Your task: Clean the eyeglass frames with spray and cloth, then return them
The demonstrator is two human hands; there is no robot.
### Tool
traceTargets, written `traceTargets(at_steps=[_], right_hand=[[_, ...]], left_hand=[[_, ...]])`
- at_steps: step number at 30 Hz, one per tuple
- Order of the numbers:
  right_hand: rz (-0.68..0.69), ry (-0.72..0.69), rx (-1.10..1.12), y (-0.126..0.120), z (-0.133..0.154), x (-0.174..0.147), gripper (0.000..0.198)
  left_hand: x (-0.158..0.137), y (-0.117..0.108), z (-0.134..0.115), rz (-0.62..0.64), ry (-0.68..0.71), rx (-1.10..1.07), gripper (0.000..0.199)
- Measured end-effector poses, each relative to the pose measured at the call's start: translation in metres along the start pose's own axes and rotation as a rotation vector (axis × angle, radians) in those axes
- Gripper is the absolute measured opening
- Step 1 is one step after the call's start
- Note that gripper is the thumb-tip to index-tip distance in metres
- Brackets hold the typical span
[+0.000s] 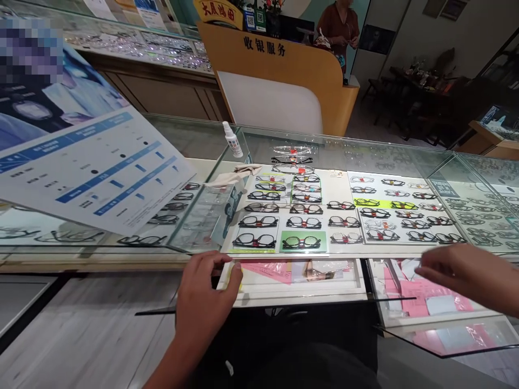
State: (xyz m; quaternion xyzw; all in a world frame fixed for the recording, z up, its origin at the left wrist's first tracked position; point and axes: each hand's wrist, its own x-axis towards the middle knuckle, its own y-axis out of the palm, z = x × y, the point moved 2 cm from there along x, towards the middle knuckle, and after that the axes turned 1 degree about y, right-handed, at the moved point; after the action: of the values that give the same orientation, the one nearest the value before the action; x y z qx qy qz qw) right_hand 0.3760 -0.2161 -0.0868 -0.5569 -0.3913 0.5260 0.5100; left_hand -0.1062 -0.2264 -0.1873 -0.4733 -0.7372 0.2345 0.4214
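My left hand [206,300] rests by the front edge of the glass display counter, thumb apart from the curved fingers, at the left corner of a pulled-out white drawer [292,297]. Pink paper [267,270] lies in that drawer. My right hand [452,270] is over a second open drawer [438,321], its fingers curled together near some white paper [408,267]. Whether anything is between those fingertips is hidden. Pink slips [424,292] lie below it. Rows of eyeglasses [304,241] with red tags fill the case just beyond both hands.
A large printed board [121,162] leans over the counter at left. A white spray bottle [232,140] and a beige cloth [231,175] are on the glass. Behind stand a wooden cash desk [279,59] and a person [338,27]. Dark-edged panels [458,340] project below the drawers.
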Motion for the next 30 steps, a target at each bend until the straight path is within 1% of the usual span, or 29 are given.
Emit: traceTargets(at_steps=[1, 2, 4, 5, 7, 9, 10, 12, 13, 15, 17, 21, 26, 28, 30], right_hand=[[0.067, -0.149, -0.031, -0.014, 0.019, 0.008, 0.036], [0.086, -0.287, -0.04, -0.028, 0.041, 0.019, 0.036], [-0.035, -0.486, -0.045, -0.051, 0.091, 0.049, 0.038], [-0.094, -0.564, -0.056, -0.057, 0.118, 0.067, 0.04], [-0.186, -0.689, -0.088, -0.057, 0.17, 0.107, 0.037], [-0.223, -0.777, -0.098, -0.048, 0.215, 0.147, 0.032], [-0.217, -0.788, -0.108, -0.043, 0.233, 0.166, 0.031], [-0.158, -0.725, -0.172, -0.031, 0.262, 0.201, 0.03], [-0.134, -0.715, -0.186, -0.027, 0.274, 0.216, 0.031], [-0.096, -0.693, -0.211, -0.022, 0.291, 0.238, 0.029], [-0.056, -0.662, -0.238, -0.019, 0.302, 0.254, 0.027], [-0.012, -0.622, -0.265, -0.019, 0.316, 0.27, 0.022], [-0.037, -0.59, -0.256, -0.021, 0.321, 0.269, 0.017], [-0.053, -0.585, -0.237, -0.023, 0.316, 0.262, 0.016], [-0.06, -0.597, -0.201, -0.028, 0.305, 0.25, 0.017]], left_hand=[[0.0, -0.001, 0.0, 0.008, -0.021, -0.025, 0.021], [0.0, -0.001, 0.0, 0.018, -0.038, -0.049, 0.02], [-0.001, -0.002, -0.001, 0.022, -0.06, -0.085, 0.02], [-0.001, -0.001, -0.001, 0.02, -0.069, -0.101, 0.021], [-0.001, 0.0, -0.002, 0.021, -0.095, -0.128, 0.023], [-0.001, 0.001, -0.002, 0.024, -0.134, -0.155, 0.024], [0.0, 0.001, -0.001, 0.023, -0.154, -0.166, 0.025], [0.001, 0.001, -0.001, 0.028, -0.193, -0.192, 0.026], [0.001, 0.001, 0.0, 0.034, -0.21, -0.208, 0.026], [0.001, 0.001, 0.001, 0.05, -0.236, -0.24, 0.027], [0.001, 0.001, 0.001, 0.062, -0.247, -0.264, 0.028], [0.002, 0.001, 0.0, 0.047, -0.233, -0.276, 0.028], [0.005, 0.001, -0.002, 0.057, -0.197, -0.267, 0.027], [0.006, 0.001, -0.002, 0.077, -0.187, -0.248, 0.026], [0.007, 0.001, -0.003, 0.101, -0.176, -0.238, 0.026]])
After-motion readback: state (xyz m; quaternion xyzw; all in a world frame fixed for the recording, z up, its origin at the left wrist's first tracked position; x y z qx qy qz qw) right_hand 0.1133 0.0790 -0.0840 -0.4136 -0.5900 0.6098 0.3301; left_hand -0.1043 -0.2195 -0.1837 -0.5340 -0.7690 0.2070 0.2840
